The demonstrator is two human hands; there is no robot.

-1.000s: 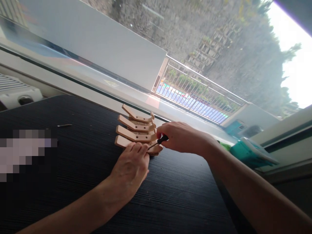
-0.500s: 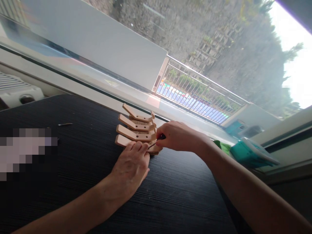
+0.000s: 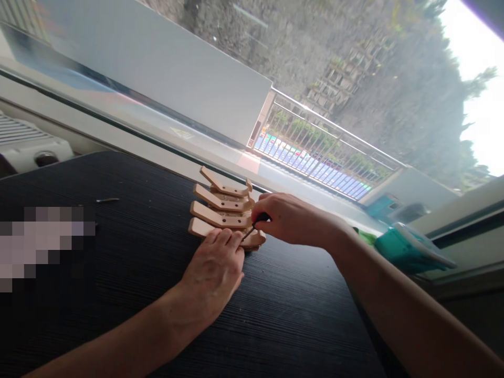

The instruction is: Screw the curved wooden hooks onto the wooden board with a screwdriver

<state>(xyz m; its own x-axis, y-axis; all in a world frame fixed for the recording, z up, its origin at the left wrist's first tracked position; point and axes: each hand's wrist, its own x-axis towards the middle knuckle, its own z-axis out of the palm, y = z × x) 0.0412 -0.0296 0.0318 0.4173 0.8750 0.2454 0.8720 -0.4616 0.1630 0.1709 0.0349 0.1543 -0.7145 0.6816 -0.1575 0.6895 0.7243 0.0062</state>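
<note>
Right hand [image 3: 289, 218] is pinching black-handled screwdriver [image 3: 263, 216]; left hand [image 3: 214, 268] is pressing on wooden rack [image 3: 232, 221], can't tell whether clasping

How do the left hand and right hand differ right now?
The left hand lies back up with its fingertips on the nearest slat; the right hand is closed around the dark handle of a screwdriver.
The left hand's fingers lie side by side, while the right hand's are curled.
The left hand is on the near side of the wooden rack, the right hand by its right end.
Both are bare.
</note>
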